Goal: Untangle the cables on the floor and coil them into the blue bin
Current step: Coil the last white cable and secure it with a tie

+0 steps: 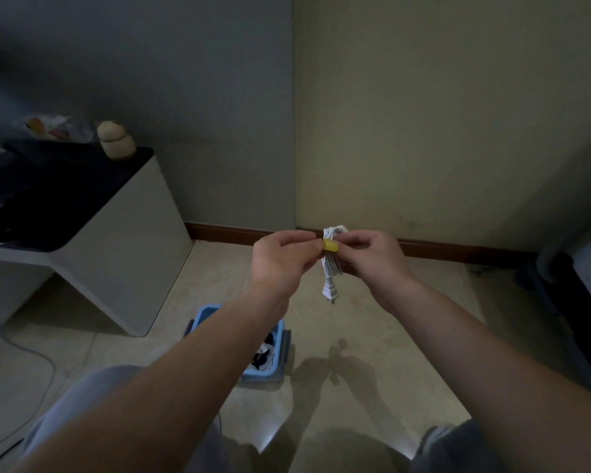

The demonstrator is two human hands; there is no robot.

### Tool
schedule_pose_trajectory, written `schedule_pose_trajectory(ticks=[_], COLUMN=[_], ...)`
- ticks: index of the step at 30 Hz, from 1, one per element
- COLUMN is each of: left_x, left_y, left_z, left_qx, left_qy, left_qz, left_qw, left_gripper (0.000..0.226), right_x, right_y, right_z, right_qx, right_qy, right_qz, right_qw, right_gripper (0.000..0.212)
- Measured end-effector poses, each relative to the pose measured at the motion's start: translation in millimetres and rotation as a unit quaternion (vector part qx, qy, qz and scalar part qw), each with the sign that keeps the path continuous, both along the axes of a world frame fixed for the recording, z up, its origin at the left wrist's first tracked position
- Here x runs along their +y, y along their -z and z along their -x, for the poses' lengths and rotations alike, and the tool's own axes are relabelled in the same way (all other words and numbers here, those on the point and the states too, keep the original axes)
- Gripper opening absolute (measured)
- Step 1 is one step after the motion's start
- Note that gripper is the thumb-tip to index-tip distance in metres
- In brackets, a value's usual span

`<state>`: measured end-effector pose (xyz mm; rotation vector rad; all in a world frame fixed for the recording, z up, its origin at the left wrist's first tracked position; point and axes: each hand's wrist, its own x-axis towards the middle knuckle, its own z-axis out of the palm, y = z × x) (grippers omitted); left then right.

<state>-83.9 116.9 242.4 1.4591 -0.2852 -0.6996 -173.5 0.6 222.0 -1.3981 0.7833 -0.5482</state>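
— Where's the white cable (331,264) relative to the blue bin (279,346)?
— Up in the air, above the bin and a little beyond its far right corner, nothing touching. It's folded into a short bundle, and its plug (330,294) hangs from the bottom, pointing down at the floor past the bin

— And the hands?
— Both are on the bundle. The left hand (282,259) pinches a yellow band (330,246) that wraps the upper part of the coil, thumb and forefinger closed on it. The right hand (372,257) curls its fingers around the bundle from the other side and grips it

— Anything in the bin?
— Yes, black and white cables (265,353) lie inside; the left forearm covers most of the opening

— What else is near it?
— Left of the bin stands a white cabinet (127,240), and further left a thin loose cord (31,353) runs over the floor
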Motion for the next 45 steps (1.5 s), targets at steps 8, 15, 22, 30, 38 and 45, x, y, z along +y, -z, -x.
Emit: schedule_pose_trajectory(ticks=[8,15,22,30,38,45], left_x=[1.1,-1.4,-2.7,-1.8,0.4,12.0], left_y=[-1.3,3.0,5.1,5.3,6.7,1.2], left_z=[-0.5,4.4,0.5,-5.1,-8.6,-17.5], left_qx=[0.031,0.021,-0.018,-0.044,-0.03,0.01], left_qy=[0.017,0.011,-0.01,-0.02,-0.019,0.0], left_qz=[0.038,0.039,0.017,0.017,0.026,0.051], left_qw=[0.999,0.999,1.0,0.999,0.999,0.999], left_gripper=[0.028,0.03,0.031,0.031,0.032,0.023], right_x=[2.2,2.3,8.5,9.7,12.1,19.8], right_y=[-9.9,-6.9,-7.1,-12.6,0.1,-4.6], right_z=[3.5,4.3,1.8,-1.9,-7.2,-16.1], right_qx=[-0.033,-0.023,-0.027,-0.061,-0.055,-0.088], right_qy=[-0.003,0.016,0.005,-0.003,0.004,-0.003], right_qz=[-0.066,-0.043,-0.032,-0.074,-0.058,-0.118], right_qw=[0.997,0.999,0.999,0.995,0.997,0.989], right_gripper=[0.017,0.015,0.007,0.03,0.003,0.008])
